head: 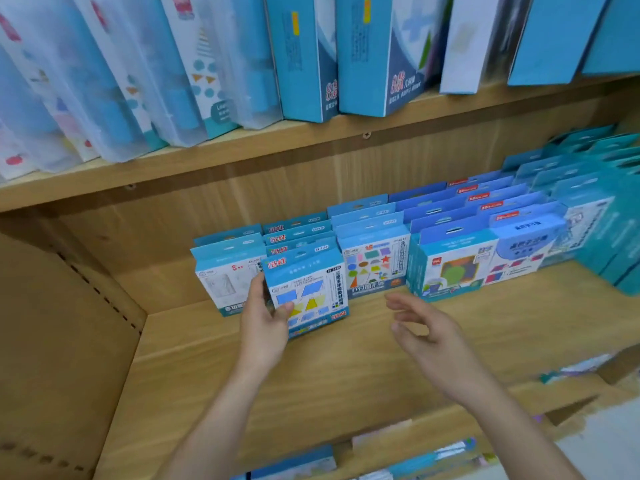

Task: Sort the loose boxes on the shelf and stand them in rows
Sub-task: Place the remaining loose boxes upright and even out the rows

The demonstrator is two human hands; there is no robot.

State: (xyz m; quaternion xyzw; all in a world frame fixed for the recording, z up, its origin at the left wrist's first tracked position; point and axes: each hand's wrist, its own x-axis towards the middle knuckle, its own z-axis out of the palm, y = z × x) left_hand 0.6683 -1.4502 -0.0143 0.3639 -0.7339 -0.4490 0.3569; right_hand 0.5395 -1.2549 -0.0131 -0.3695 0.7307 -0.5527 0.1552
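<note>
Middle shelf, seen from above. Your left hand, left of frame centre, has thumb and fingers clamped round the left edge of the blue box, which stands just ahead of its matching row. Whether its base rests on the board cannot be told. Your right hand, right of centre, hovers above the board with fingers apart and relaxed, holding nothing. The sorting looks nearly done: at centre and right the boxes stand in files running front to back, from the white-faced row on the left through the shapes row and the blue rows to the teal rows at the right edge. What seems left is to seat the held box against its row. No other loose box shows on this board. Legible writing is scarce: red Chinese characters on the held box's header and lower corner, a red "8" on the white-faced box, "15" on the shapes box, and a large "8" on the tall boxes on the shelf above. The small codes are too blurred to read.
</note>
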